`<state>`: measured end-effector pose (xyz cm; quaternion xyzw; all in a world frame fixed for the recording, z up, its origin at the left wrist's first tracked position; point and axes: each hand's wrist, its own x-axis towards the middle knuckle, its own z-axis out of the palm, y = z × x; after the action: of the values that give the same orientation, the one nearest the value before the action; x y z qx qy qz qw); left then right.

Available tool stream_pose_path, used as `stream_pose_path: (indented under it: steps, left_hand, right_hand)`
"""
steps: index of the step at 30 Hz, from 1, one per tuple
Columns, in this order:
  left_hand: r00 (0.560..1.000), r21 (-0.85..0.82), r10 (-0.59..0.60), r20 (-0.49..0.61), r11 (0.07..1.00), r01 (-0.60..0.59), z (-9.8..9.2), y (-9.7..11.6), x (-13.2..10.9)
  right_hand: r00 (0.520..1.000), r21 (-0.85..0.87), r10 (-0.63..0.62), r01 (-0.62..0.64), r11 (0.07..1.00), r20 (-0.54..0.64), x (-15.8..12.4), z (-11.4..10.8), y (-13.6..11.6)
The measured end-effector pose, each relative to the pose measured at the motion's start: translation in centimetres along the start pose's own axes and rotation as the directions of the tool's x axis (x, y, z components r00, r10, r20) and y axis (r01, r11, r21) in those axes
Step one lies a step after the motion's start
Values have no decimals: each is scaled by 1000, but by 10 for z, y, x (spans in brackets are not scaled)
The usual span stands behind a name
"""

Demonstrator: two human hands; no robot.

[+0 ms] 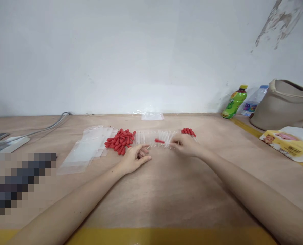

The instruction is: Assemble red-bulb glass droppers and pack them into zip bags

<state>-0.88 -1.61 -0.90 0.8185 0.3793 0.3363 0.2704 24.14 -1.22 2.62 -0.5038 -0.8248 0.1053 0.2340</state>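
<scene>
Head view. The left hand [136, 158] rests on the worktop [166, 197] just left of frame centre, its fingers half curled over the palm; whether anything lies inside cannot be told. The right hand [185, 144] sits just right of centre, its fingers pinched shut, apparently on a red-capped tube [159, 141] lying across the row of clear tubes [151, 137] at mid-frame. A pile of red caps [120, 141] touches the row's left end, just beyond the left hand. A smaller cluster of caps [188, 131] sits behind the right hand at the row's right end. Risks, as judged: the tubes look round and lie side by side with nothing to stop them, so a sideways drag of the right wrist could roll or scatter the row. A sweep of the left hand could push the pile into the row or onto the clear bags [90, 149] at centre left, which look slick and might slide. The tubes barely show against the wood, so a forearm set down without looking could land on them. Edges and room: the near edge, marked by a yellow band [166, 236] along the bottom of the frame, is well apart from the things, with broad bare wood between. The wall closes the far side. At the right, the green bottle [235, 102], beige bag [284, 105] and yellow packet [289, 143] stand well apart, as does the cable [46, 127] at the left.
</scene>
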Motion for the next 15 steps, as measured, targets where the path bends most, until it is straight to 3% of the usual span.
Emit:
stream_pose_path:
  steps: [2, 6, 9, 15]
  left_hand:
    - [1000, 1, 4, 11, 1000, -4, 0, 0, 1]
    - [998, 101, 17, 67, 995, -24, -2, 5, 1]
    - [993, 128, 32, 111, 991, -46, -3, 7, 1]
    - [995, 95, 23, 94, 995, -32, -2, 3, -1]
  right_hand:
    - [974, 24, 208, -206, 978, -88, 3, -13, 21]
    - [791, 90, 573, -568, 818, -216, 1, -34, 59]
    - [726, 17, 646, -661, 750, -235, -3, -37, 75]
    - [695, -104, 698, -717, 689, -170, -5, -32, 83]
